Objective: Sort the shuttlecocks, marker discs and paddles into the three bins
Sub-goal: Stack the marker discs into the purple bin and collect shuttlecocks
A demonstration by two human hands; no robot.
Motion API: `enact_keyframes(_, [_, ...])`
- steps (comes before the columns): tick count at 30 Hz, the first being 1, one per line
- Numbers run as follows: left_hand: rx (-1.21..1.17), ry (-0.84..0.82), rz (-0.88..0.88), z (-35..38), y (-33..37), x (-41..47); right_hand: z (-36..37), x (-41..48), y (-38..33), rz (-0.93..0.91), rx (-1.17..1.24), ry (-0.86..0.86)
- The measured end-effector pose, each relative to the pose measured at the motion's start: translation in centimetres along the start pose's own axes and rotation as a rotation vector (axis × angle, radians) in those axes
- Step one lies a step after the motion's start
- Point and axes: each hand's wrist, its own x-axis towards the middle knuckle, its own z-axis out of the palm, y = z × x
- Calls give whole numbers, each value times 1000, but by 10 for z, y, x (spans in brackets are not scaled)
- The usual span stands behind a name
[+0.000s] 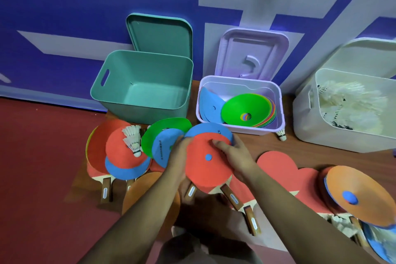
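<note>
Both hands are on a red marker disc (205, 169) stacked on a blue disc (209, 130), just in front of the lilac bin (278, 111). My left hand (179, 154) grips the stack's left edge. My right hand (231, 154) holds its upper right part, fingers curled over the top. The lilac bin holds green, blue and other coloured discs. The teal bin (120, 100) is bare inside. The white bin (304, 118) holds shuttlecocks. More discs (165, 133), two shuttlecocks (132, 139) and red paddles (276, 165) lie on the floor.
Bin lids lean against the blue-and-white wall behind each bin. One shuttlecock (281, 135) lies between the lilac and white bins. An orange disc (362, 195) over a blue one sits at the right on paddles. Paddle handles (234, 199) point toward me.
</note>
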Motion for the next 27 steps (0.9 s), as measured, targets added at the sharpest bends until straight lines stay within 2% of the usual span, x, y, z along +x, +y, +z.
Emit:
enact_keyframes(2, [-117,7,-18,8,3,0,-13,5,-9,43,43,-26])
enact_keyframes(4, [-184,24,72,26,10,-5,-29,11,-17,33,152,-8])
enact_keyframes(6, [-138,3,178,47,15,-10,-39,17,-20,-40,184,-6])
enact_keyframes(9, [-2,-28,273,70,21,-13,-47,23,-23,-108,100,-59])
enact_keyframes(11, [6,-59,248,73,29,-8,-57,30,-34,-110,59,-96])
enact_keyframes(14, [-46,-178,137,84,49,2,-74,46,-58,-95,160,-102])
enact_keyframes(16, [62,-172,124,95,59,16,-79,58,-71,-125,128,-73])
enact_keyframes(18, [194,-79,179,103,68,35,-83,74,-80,-178,-80,-37])
enact_keyframes(23, [605,150,380,109,90,86,-113,114,-94,-393,-906,92])
enact_keyframes(27, [890,191,404,109,85,120,-131,136,-81,-460,-1368,-78])
